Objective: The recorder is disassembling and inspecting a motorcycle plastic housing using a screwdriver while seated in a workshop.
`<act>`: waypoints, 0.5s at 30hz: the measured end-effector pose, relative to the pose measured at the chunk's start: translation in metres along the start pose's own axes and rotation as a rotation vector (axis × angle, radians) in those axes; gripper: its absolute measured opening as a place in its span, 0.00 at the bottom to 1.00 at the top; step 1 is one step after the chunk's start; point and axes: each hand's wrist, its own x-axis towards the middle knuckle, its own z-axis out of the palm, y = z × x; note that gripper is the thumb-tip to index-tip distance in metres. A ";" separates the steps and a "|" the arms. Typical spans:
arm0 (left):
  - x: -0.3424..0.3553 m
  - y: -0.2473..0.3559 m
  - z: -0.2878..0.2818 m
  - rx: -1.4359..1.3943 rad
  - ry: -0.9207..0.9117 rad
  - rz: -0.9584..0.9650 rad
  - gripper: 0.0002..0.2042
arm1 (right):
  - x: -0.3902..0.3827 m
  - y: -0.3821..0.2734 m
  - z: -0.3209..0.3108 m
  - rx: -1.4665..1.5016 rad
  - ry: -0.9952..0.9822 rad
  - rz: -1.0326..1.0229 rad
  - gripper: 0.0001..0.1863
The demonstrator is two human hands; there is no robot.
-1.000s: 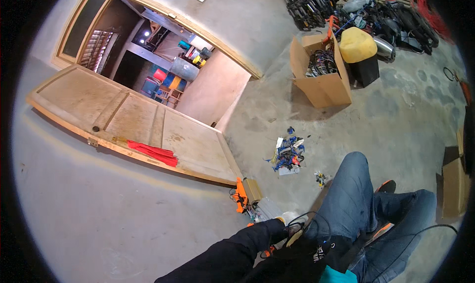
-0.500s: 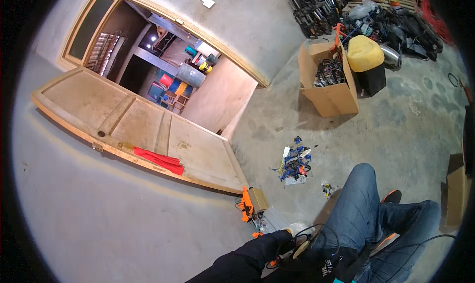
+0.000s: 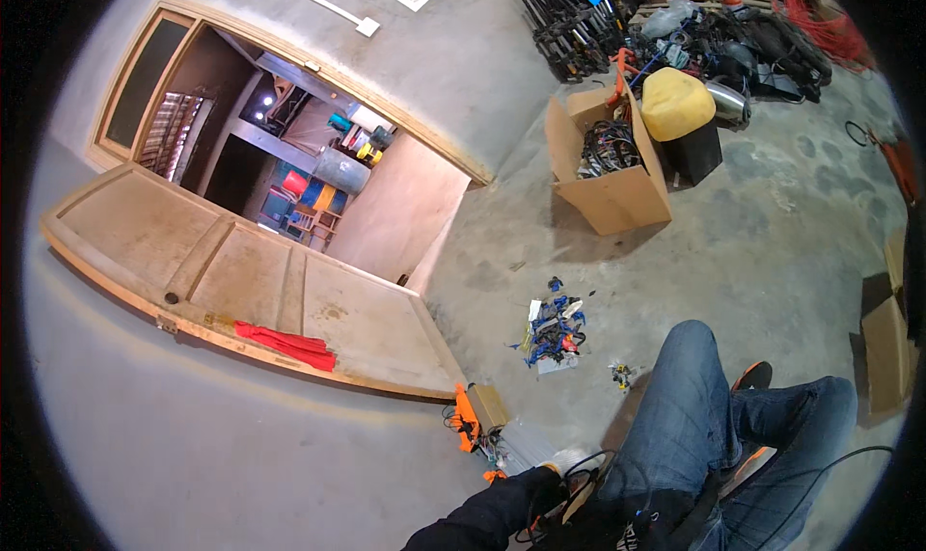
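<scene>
My left hand [image 3: 574, 462], in a pale glove at the end of a dark sleeve, is low in the picture beside my jeans-clad left leg [image 3: 656, 426]. Black cable loops [image 3: 590, 479] lie over and around it, so I cannot make out its fingers or what they hold. Just beyond it are a clear plastic item [image 3: 526, 442], an orange object [image 3: 465, 416] and a tan box [image 3: 487, 404] by the door's foot. A pile of blue and black small parts [image 3: 558, 329] and a smaller cluster [image 3: 620, 376] lie on the floor ahead. My right hand is not in view.
An open wooden door [image 3: 241, 271] with red cloth [image 3: 289, 345] fills the left, before a doorway. Back right hold a cardboard box [image 3: 617, 204] of cables, a yellow jerrycan [image 3: 677, 103], black gear [image 3: 767, 64] and red cord [image 3: 810, 21]. Another carton [image 3: 885, 353] is at the right.
The view has shifted slightly, with more wall showing at the top. My left forearm sits lower and further right, and the teal patch at my lap has left the picture.
</scene>
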 end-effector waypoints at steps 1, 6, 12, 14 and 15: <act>-0.010 0.054 -0.023 -0.026 -0.148 0.227 0.34 | 0.006 -0.001 -0.020 -0.060 0.043 -0.036 0.25; 0.032 -0.117 0.019 -0.040 -0.062 0.097 0.33 | 0.007 0.003 -0.003 0.039 -0.023 0.038 0.26; 0.049 -0.090 0.047 0.005 0.121 0.103 0.34 | 0.025 -0.002 -0.020 0.011 -0.008 -0.011 0.27; 0.052 -0.079 0.040 -0.065 0.146 0.201 0.35 | 0.044 -0.013 -0.039 -0.044 -0.018 -0.052 0.27; 0.055 -0.088 0.030 0.085 -0.018 -0.059 0.32 | 0.052 -0.021 -0.044 -0.061 -0.048 -0.055 0.27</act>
